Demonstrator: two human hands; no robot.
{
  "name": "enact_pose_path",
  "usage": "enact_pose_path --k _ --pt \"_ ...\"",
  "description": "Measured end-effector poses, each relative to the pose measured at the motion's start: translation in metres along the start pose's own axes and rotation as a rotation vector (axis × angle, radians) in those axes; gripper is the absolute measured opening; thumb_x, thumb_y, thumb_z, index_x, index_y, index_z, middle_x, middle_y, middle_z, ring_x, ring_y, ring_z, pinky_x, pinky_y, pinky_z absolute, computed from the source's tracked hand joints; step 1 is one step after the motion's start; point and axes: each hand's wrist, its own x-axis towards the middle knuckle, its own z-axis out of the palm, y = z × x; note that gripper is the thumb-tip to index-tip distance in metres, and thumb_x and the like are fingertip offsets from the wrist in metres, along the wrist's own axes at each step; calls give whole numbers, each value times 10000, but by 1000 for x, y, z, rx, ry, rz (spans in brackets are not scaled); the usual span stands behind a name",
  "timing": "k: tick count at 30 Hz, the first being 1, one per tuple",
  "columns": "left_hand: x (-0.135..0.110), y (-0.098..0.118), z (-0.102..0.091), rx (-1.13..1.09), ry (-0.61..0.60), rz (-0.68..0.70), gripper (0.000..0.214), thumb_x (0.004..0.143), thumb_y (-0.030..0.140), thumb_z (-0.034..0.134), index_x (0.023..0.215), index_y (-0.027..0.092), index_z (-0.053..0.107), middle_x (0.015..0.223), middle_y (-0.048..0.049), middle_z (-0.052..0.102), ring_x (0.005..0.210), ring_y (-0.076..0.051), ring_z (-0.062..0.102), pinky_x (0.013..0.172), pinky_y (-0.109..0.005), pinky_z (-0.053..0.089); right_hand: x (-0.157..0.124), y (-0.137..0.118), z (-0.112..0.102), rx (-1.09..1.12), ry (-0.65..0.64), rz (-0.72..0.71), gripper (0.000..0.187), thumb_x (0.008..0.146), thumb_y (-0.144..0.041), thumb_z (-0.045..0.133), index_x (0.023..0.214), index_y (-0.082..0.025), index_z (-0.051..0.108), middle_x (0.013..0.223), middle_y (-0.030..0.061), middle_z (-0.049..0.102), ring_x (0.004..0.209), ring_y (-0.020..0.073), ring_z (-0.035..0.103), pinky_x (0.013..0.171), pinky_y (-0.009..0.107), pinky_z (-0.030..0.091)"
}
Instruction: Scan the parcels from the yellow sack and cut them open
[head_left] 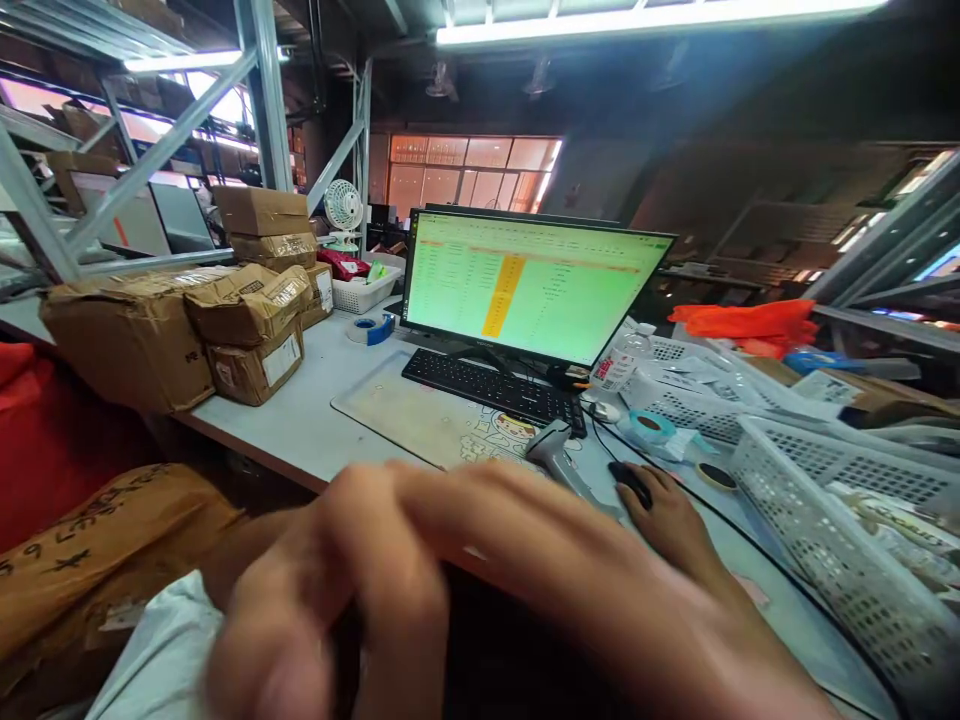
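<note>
My right hand (pixel 667 520) rests over a black computer mouse (pixel 631 484) on the desk, its fingers wrapped round it. Close to the camera, large and blurred, my left hand (pixel 390 560) is raised across the lower middle of the view. Its fingers are loosely bent and apart, and I see nothing in them. Beyond it lies a grey handheld barcode scanner (pixel 555 450) on a desk mat (pixel 390 405) with a cartoon print. Behind the mat is a black keyboard (pixel 487 385), in front of a monitor (pixel 525 290) that shows a green spreadsheet with an orange column.
Cardboard boxes (pixel 255 350) are stacked on the left of the desk, near a blue tape roll (pixel 371 330). White perforated baskets (pixel 817 520) line the right side, by a plastic bottle (pixel 626 355). A cable runs along the right. A brown parcel (pixel 112 550) lies at lower left.
</note>
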Motion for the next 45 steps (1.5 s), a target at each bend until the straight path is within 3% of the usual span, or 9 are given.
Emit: enact_pose_path --k 3,4,6,8,12,17,24,34,45 --pt "69 35 24 -618 -232 436 544 896 750 468 807 256 679 1303 -77 698 1207 -342 664 876 -507 608 2 4 5 13 41 -8 544 917 -536 464 1297 -213 679 1318 176 640 1226 372 615 1111 524 475" --pt "94 40 36 -812 -296 496 550 919 711 467 780 215 659 1333 -106 686 1193 -336 666 907 -495 598 3 5 6 16 49 -17 539 918 -539 465 1290 -216 684 1314 171 643 1219 368 622 1105 527 485" --pt "137 37 65 -956 -312 390 469 903 621 549 838 176 683 1230 -145 724 1077 -292 696 901 -440 588 3 7 7 17 54 -32 546 930 -546 452 1288 -209 691 1320 177 644 1217 364 630 1100 529 497" --pt "171 18 97 -862 -250 130 483 825 626 588 863 159 707 1007 -144 757 925 -253 701 807 -376 579 2 7 6 14 51 -33 563 939 -550 441 1298 -197 692 1335 186 640 1230 365 630 1101 529 503" --pt "208 -35 150 -703 -198 -48 454 739 607 616 692 158 665 709 -120 689 699 -221 639 638 -334 498 0 7 4 20 37 -22 529 951 -534 455 1318 -234 692 1366 159 639 1269 350 623 1124 520 492" --pt "222 -75 188 -595 -129 -109 401 756 561 570 619 187 620 682 -84 688 638 -201 603 627 -322 441 -2 10 1 7 24 -22 548 974 -558 447 1338 -229 692 1402 161 623 1298 351 609 1119 525 503" --pt "227 -105 210 -547 -175 -88 445 788 602 538 671 190 661 631 -43 652 620 -200 593 650 -318 431 -6 10 -3 -21 -10 6 530 1003 -564 447 1381 -263 665 1442 127 605 1331 334 589 1111 509 513" --pt "229 -110 210 -544 -223 -86 455 788 617 551 694 189 678 677 -52 672 658 -208 610 670 -324 451 -11 0 -6 -69 -7 120 545 992 -476 443 1434 -201 605 1469 155 559 1384 329 536 1165 498 450" --pt "229 -111 207 -531 -222 -79 476 770 642 554 693 189 680 638 -44 652 656 -210 600 668 -316 446 -11 3 -3 -135 5 192 568 989 -448 457 1461 -156 576 1496 186 539 1379 350 542 1137 494 474"
